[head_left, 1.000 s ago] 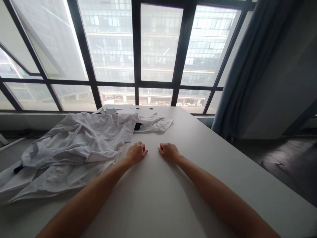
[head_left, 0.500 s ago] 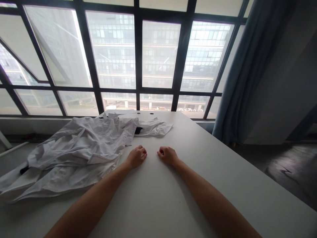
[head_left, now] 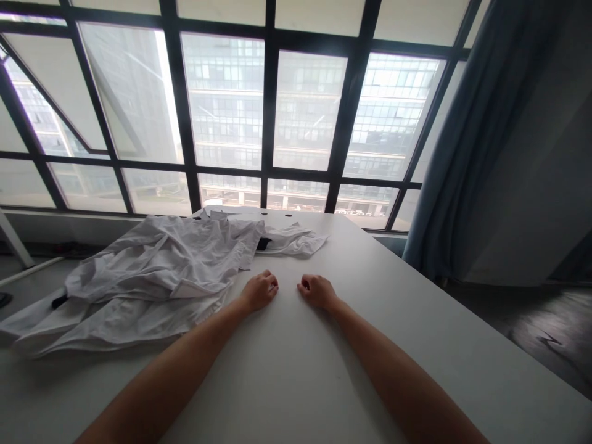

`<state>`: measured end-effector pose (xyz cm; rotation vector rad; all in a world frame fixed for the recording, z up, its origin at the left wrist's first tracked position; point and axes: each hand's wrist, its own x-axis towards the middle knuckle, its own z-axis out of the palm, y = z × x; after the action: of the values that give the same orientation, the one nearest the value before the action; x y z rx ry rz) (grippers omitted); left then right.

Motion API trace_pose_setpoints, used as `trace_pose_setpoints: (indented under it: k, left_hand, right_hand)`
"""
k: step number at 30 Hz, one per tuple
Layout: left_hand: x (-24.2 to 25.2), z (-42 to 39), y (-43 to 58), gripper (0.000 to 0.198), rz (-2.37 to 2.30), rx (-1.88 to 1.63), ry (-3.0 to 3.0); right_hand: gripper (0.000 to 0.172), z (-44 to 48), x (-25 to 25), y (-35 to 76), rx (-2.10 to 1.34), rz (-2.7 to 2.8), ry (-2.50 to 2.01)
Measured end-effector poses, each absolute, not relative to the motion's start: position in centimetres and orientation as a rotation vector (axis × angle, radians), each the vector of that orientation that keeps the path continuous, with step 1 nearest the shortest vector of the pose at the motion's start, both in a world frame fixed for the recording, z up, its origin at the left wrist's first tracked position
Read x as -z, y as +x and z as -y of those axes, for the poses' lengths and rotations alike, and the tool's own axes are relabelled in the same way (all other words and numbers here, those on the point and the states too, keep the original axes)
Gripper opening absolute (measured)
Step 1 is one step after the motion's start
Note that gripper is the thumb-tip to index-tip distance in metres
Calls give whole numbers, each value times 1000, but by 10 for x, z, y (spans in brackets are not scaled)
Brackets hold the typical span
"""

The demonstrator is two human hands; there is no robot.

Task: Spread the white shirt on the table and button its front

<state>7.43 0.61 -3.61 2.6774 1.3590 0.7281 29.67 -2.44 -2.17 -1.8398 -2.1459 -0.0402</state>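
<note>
Both forearms lie stretched forward on the white table (head_left: 296, 376), and this is why the hands rest so low and quiet in the middle of the frame. The left hand (head_left: 259, 290) is curled into a loose fist with the knuckles on the table top, and it holds nothing. The right hand (head_left: 318, 291) is curled the same way, also empty. There is a small gap of bare table between them, so they do not touch each other.

The heap of white clothes (head_left: 152, 271) fills the left part of the frame. It lies wrinkled and spread out, not folded, and its near edge comes just beside the left hand; I cannot tell if they touch. Behind the hands, toward the window (head_left: 296, 117), lies a smaller white cloth (head_left: 298, 242) with something dark (head_left: 263, 244) under its left edge. A blue curtain (head_left: 453, 154) hangs at the upper right.
</note>
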Motion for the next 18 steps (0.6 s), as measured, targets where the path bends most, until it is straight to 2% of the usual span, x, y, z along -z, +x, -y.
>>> trace_pose_setpoints:
  k: [5, 8, 12, 15, 18]
  left_hand:
    - [23, -2, 73, 21, -1421, -629, 2724]
    - [4, -7, 56, 25, -1817, -585, 2719]
    - [-15, -19, 17, 31, -2336, -409, 2361]
    - [-21, -24, -7, 29, -2365, -230, 2077]
    - [-29, -22, -14, 30, -2355, -335, 2122]
  right_hand:
    - [17, 26, 21, 297, 39, 2164, -1843]
    - [17, 26, 22, 297, 39, 2169, -1852]
    - [17, 26, 24, 298, 39, 2187, -1858]
    - [17, 26, 23, 297, 41, 2186, -1854]
    - [17, 28, 21, 297, 34, 2183, -1847]
